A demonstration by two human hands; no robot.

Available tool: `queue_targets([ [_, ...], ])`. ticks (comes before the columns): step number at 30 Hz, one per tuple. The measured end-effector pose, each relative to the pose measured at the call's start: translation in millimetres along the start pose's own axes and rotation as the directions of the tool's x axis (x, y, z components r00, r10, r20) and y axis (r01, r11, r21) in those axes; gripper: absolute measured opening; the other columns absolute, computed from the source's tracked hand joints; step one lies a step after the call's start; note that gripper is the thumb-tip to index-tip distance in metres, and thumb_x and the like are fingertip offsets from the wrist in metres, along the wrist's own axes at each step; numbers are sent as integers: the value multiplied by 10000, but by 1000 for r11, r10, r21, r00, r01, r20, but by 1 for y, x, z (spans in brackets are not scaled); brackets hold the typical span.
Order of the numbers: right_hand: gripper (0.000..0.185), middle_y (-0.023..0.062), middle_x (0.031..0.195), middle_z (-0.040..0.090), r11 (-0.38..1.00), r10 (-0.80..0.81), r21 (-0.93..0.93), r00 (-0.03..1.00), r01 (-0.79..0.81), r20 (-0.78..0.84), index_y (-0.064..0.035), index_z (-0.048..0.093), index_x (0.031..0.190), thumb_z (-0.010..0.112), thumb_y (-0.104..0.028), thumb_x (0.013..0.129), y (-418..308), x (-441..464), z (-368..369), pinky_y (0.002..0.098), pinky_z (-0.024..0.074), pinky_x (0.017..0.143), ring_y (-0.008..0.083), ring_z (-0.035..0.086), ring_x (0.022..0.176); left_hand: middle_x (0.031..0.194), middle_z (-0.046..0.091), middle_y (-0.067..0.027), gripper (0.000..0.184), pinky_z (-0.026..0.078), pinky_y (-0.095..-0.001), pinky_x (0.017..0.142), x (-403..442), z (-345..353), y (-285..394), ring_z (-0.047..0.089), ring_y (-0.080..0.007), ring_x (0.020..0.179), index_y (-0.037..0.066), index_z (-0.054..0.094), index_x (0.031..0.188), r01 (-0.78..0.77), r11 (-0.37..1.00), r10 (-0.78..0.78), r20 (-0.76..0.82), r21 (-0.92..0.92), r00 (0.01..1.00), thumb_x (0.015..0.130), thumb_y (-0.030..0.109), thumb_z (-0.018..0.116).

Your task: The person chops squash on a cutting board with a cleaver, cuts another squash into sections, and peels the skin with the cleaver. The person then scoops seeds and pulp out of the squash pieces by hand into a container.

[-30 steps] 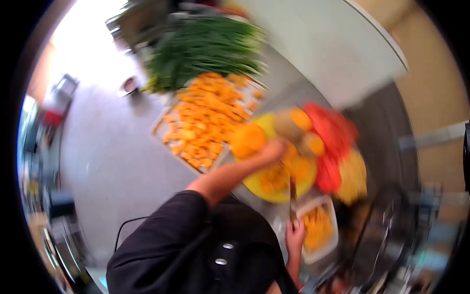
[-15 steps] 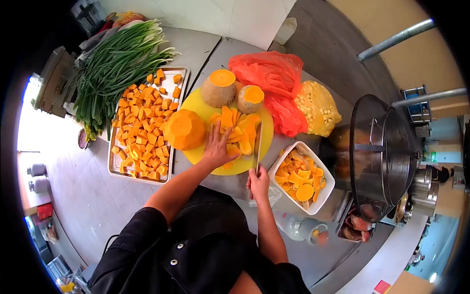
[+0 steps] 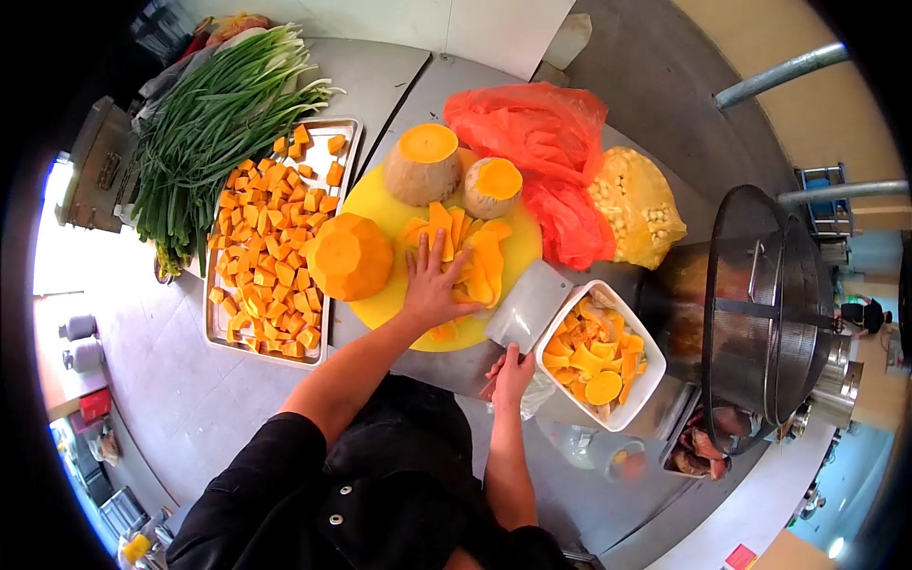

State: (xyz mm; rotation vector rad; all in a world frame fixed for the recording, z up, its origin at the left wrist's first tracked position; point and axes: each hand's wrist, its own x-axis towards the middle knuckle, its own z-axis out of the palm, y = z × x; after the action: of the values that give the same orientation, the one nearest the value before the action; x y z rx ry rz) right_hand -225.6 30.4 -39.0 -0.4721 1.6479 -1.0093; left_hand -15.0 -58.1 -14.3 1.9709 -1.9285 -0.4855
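Observation:
On the round yellow cutting board [image 3: 369, 214], my left hand [image 3: 436, 281] lies with fingers spread over a pile of orange pumpkin peelings [image 3: 486, 263]. My right hand [image 3: 510, 377] grips the handle of a cleaver [image 3: 529, 302]. Its broad blade is turned flat at the board's right edge, near the white tub. Left of my left hand sits a peeled pumpkin piece [image 3: 350, 256]. Behind the pile stand a larger unpeeled pumpkin piece [image 3: 423, 169] and a smaller one [image 3: 492, 187], both with cut orange tops.
A metal tray [image 3: 346, 133] of pumpkin cubes and a heap of green onions [image 3: 223, 133] lie left. At right are a white tub [image 3: 655, 356] with pumpkin scraps, a red plastic bag [image 3: 532, 123], a yellow bag [image 3: 635, 211] of pale pieces, and a large black mesh strainer [image 3: 760, 313].
The cleaver has gone from upright on its edge beside the peelings to blade flat, farther right toward the tub. My left hand stays on the pile, its fingers shifted slightly.

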Motion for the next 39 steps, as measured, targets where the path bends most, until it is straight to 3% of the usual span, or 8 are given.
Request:
queue_targets([
  [2, 252, 36, 621, 482, 995, -2, -97, 1000, 1, -18, -58, 456, 975, 607, -251, 1033, -1, -1, 9, 308, 446, 365, 131, 474, 414, 1688, 101, -230, 1038, 168, -745, 1151, 1, 2, -3, 76, -548, 1523, 306, 426, 1553, -30, 999, 29, -36, -27, 999, 657, 651, 819],
  [6, 300, 73, 583, 540, 930, -42, -353, 984, 101, 171, 13, 497, 952, 619, -252, 1024, 7, -15, 42, 336, 425, 372, 154, 501, 389, 1670, 165, -237, 961, 202, -679, 1185, 0, 9, -7, 120, -556, 1508, 293, 479, 1523, -87, 992, 74, -131, -89, 989, 682, 606, 823],
  [16, 262, 43, 556, 516, 957, -1, -280, 963, 79, 268, -12, 518, 930, 630, -230, 1024, -4, -42, 76, 302, 425, 365, 127, 482, 386, 1633, 256, -242, 901, 267, -609, 1201, -6, 4, -8, 206, -551, 1484, 207, 544, 1473, -124, 952, 59, -228, -280, 972, 670, 424, 890],
  [26, 255, 32, 574, 540, 983, -74, -137, 950, 120, 304, -19, 506, 965, 637, -230, 1025, -3, -72, 56, 286, 428, 371, 112, 500, 407, 1616, 276, -280, 897, 288, -599, 1191, -20, -40, 23, 245, -562, 1465, 183, 563, 1460, -289, 946, 234, -306, -147, 923, 659, 411, 896],
  [29, 247, 22, 583, 529, 993, -107, -13, 961, 114, 256, -30, 503, 975, 629, -235, 1032, -9, -91, 36, 277, 429, 371, 101, 496, 414, 1617, 274, -287, 907, 306, -582, 1190, -22, -46, 58, 245, -569, 1465, 192, 563, 1462, -371, 916, 332, -234, -150, 914, 649, 417, 896],
  [32, 249, 26, 551, 505, 987, -95, 138, 993, 85, 71, -33, 473, 958, 615, -221, 1039, -22, -106, 14, 296, 399, 369, 116, 480, 395, 1621, 266, -288, 892, 315, -584, 1187, -17, -48, 110, 267, -560, 1462, 187, 564, 1459, -490, 847, 474, -125, -206, 872, 662, 412, 896],
  [38, 302, 36, 671, 481, 880, 135, 474, 956, 4, -259, -67, 396, 977, 614, -268, 1035, -69, -107, -28, 331, 461, 425, 148, 486, 469, 1634, 267, -239, 825, 275, -550, 1220, 19, 9, 215, 258, -533, 1474, 214, 565, 1456, -715, 571, 806, 110, -403, 581, 736, 523, 823],
  [39, 298, 27, 687, 484, 843, 160, 538, 944, 22, -290, -83, 392, 987, 621, -269, 1031, -74, -103, -30, 338, 464, 442, 146, 493, 493, 1620, 330, -203, 763, 273, -521, 1227, 21, 20, 231, 301, -487, 1474, 217, 593, 1433, -727, 562, 823, 182, -395, 538, 773, 550, 783],
])
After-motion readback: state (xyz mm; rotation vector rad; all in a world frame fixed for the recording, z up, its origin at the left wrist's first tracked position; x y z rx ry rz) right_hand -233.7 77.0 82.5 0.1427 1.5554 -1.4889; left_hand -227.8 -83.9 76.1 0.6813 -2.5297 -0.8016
